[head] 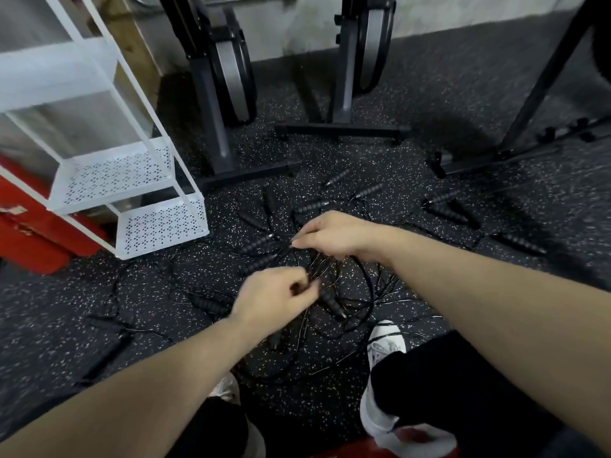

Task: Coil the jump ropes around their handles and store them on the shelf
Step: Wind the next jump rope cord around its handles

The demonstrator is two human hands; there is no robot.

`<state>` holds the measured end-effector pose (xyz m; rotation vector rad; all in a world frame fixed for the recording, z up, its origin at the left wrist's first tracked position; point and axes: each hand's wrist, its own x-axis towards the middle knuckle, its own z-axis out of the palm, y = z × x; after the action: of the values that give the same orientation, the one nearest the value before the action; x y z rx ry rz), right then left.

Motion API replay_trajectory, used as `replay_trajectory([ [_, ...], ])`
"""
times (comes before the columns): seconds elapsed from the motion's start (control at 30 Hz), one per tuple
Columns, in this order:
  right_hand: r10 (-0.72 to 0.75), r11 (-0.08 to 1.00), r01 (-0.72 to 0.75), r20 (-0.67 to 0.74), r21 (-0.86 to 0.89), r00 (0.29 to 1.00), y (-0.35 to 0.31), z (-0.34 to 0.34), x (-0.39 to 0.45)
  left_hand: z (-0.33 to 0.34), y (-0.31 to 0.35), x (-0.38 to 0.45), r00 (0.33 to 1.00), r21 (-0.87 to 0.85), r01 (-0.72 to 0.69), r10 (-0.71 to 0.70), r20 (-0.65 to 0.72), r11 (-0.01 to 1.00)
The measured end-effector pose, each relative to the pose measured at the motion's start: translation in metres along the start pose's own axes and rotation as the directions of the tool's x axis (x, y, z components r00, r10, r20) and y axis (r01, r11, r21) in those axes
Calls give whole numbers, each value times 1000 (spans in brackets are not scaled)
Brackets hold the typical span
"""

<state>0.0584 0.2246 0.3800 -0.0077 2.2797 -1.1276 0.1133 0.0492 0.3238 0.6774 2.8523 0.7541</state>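
White sneakers [385, 350] stood nearest. Left hand [277, 297] and right hand [330, 236] each pinched thin black cord of tangled jump ropes [334, 285] on speckled floor [66, 312], beside white shelf [158, 223].

Jump ropes [330, 282] on the floor [429, 104], shelf [132, 180] to their left, exercise machines [231, 94] behind.
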Motion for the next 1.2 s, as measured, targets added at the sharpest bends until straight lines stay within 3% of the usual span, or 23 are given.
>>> replay_trajectory([
  [0.03, -36, 999, 36, 0, 35, 999, -2, -5, -5, -1, -8, -6, 992, 8, 3, -2, -125, 1000],
  [0.1, -100, 988, 101, -15, 119, 995, -5, -15, -16, -6, -15, -13, 961, -46, 137, -144, -235, 989],
  [0.2, -163, 960, 163, -21, 228, 986, -10, -24, -28, -8, -21, -11, 946, -102, 298, -308, -103, 949],
  [0.3, -221, 928, 209, 4, 310, 975, -17, -28, -40, -9, -7, -4, 918, -344, 392, -388, 83, 853],
  [0.37, -247, 902, 230, -1, 365, 969, -20, -33, -48, -11, 3, 0, 899, -421, 431, -422, 120, 798],
  [0.43, -222, 881, 239, -90, 407, 971, -22, -40, -56, -22, 15, 3, 903, -358, 426, -416, 107, 831],
  [0.5, -156, 908, 247, -274, 339, 949, -22, -45, -63, -34, 25, 3, 898, -354, 434, -428, 101, 828],
  [0.57, -137, 954, 238, -444, 180, 885, -19, -46, -68, -48, 35, 5, 888, -360, 449, -453, 79, 817],
  [0.63, -162, 970, 239, -617, 44, 770, -15, -41, -75, -63, 45, 8, 891, -380, 436, -452, 53, 816],
  [0.7, -173, 948, 315, -750, 49, 639, -13, -30, -90, -78, 57, 11, 903, -450, 393, -429, 24, 802],
  [0.73, -175, 931, 357, -761, 78, 624, -12, -22, -97, -85, 64, 13, 909, -489, 366, -416, 6, 792],
  [0.8, -202, 936, 341, -661, 87, 723, -7, -2, -110, -99, 81, 16, 919, -566, 295, -391, -54, 770],
  [0.87, -228, 966, 259, -457, 5, 860, -3, 16, -116, -109, 100, 17, 913, -662, 244, -399, -90, 708],
  [0.93, -187, 978, 205, -276, 37, 943, -4, 31, -120, -115, 117, 16, 916, -737, 228, -397, -59, 636],
  [1.1, -89, 987, 113, -194, 115, 977, -11, 48, -126, -131, 160, 6, 948, -825, 168, -317, -14, 540],
  [1.2, -76, 978, 128, -288, 164, 955, -20, 48, -131, -146, 174, 2, 954, -843, 104, -293, -66, 528],
])
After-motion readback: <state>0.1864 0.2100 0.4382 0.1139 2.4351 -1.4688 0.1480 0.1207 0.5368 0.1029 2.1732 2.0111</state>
